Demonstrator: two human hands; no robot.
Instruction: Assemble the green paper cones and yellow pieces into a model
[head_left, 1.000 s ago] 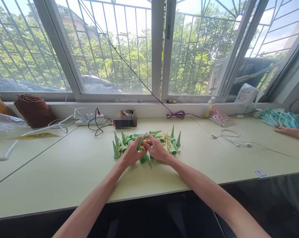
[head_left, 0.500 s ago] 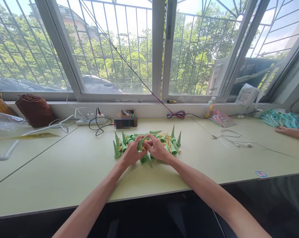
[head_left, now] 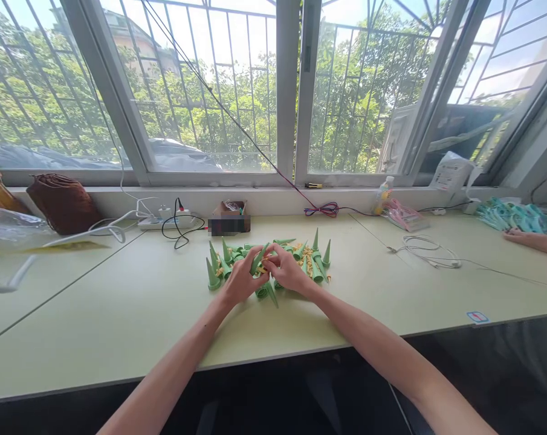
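Observation:
My left hand (head_left: 243, 277) is closed around a green plastic cone (head_left: 259, 258), which it holds tilted with the tip up and to the right. My right hand (head_left: 286, 270) meets it from the other side, its fingertips pinched at the cone's wide end on a small yellowish piece that is mostly hidden. Around both hands lie several more green cones (head_left: 212, 275), some standing and some on their sides. Small yellowish pieces (head_left: 301, 269) are heaped among them. Just below my hands, one cone (head_left: 272, 295) lies with its tip toward me.
Behind the pile stand a small cardboard box (head_left: 230, 208) and a power strip (head_left: 182, 220) with cables. A coiled white cable (head_left: 430, 252) lies to the right. At the far right another person's hand (head_left: 527, 239) rests by teal plastic packs (head_left: 520, 216).
The cone in my left hand has turned slightly more upright. Both hands stay in nearly the same place, and the rest of the pile looks the same.

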